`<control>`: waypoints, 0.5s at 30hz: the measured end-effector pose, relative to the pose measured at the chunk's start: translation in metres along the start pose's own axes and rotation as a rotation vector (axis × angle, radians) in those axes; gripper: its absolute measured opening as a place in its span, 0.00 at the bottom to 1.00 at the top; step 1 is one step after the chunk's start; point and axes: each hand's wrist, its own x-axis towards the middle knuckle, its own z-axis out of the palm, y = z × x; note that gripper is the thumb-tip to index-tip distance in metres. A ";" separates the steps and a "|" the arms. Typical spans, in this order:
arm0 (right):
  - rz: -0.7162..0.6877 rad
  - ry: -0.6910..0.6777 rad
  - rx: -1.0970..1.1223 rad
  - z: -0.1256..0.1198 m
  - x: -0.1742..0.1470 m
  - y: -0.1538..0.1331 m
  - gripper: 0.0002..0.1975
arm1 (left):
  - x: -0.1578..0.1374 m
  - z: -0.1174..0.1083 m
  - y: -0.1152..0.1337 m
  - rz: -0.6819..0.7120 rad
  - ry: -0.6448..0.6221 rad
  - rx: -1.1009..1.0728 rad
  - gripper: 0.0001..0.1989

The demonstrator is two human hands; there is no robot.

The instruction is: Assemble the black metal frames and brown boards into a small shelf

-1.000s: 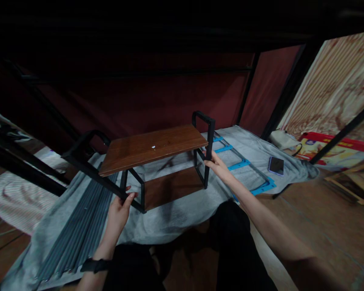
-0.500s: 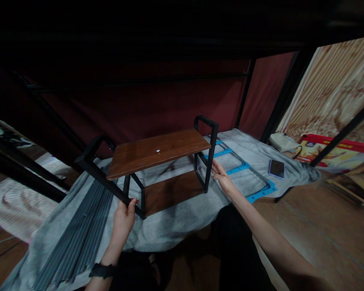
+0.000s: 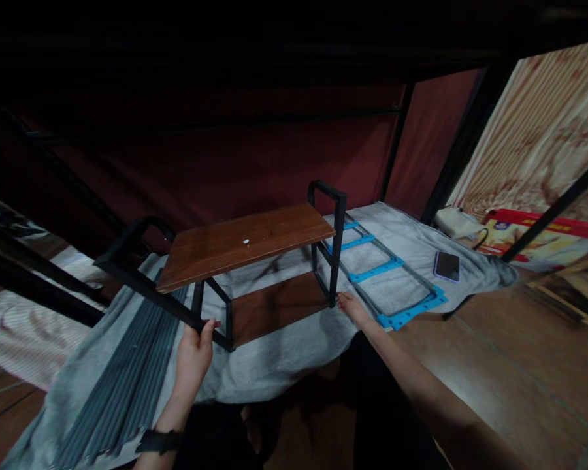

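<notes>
A small two-tier shelf [image 3: 274, 230] with brown wooden boards and black metal side frames stands on a grey cloth [image 3: 294, 365]. My left hand [image 3: 194, 352] is closed around the lower part of its left side frame, thumb on top. My right hand [image 3: 351, 308] is at the foot of the right side frame, its fingers curled against the metal; the fingertips are partly hidden. A small white spot shows on the upper board. Left of the shelf lies a bundle of grey tubes [image 3: 127, 372]. To its right lie blue-and-grey frames [image 3: 376, 269].
A phone [image 3: 447, 266] lies on the cloth at the right. Beyond it are a white pouch [image 3: 453, 223], a red and yellow box [image 3: 534, 238] and a wooden crate [image 3: 575, 290]. Black metal posts [image 3: 458, 140] stand around, with a dark overhang above.
My right hand has moved down the right side frame to its foot, its fingers now more curled. The shelf appears slightly farther left, with its left side frame leaning outward more.
</notes>
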 end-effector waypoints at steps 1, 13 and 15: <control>0.040 -0.004 0.017 0.002 0.001 0.000 0.11 | 0.000 0.000 0.001 0.001 0.001 0.005 0.20; 0.135 0.016 -0.102 0.010 0.002 0.005 0.04 | -0.002 0.002 -0.003 -0.022 -0.010 0.037 0.20; 0.111 0.010 -0.154 0.009 0.002 0.005 0.03 | -0.002 0.002 -0.001 -0.020 -0.010 0.037 0.20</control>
